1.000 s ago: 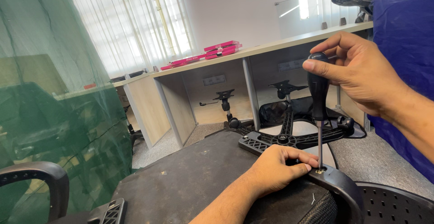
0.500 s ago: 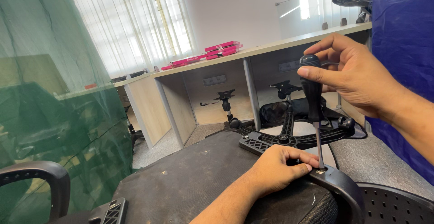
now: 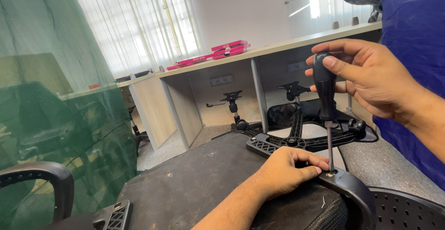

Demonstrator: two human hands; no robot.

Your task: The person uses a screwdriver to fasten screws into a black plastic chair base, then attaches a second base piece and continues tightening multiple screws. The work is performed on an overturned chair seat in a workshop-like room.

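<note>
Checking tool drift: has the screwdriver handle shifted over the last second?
Barely. The screwdriver stays upright in the right hand, its handle top still just below the desk edge behind it, tip still at the bracket beside the left hand.

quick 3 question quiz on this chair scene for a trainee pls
1. True or false: the right hand holds the black-handled screwdriver upright.
2. Where does the left hand rest?
A. on the pink boxes
B. on the chair part beside the screwdriver tip
C. on the green netting
3. Fill in: the pink boxes lie on the long ____.

Key
1. True.
2. B, on the black armrest bracket.
3. Desk.
</note>
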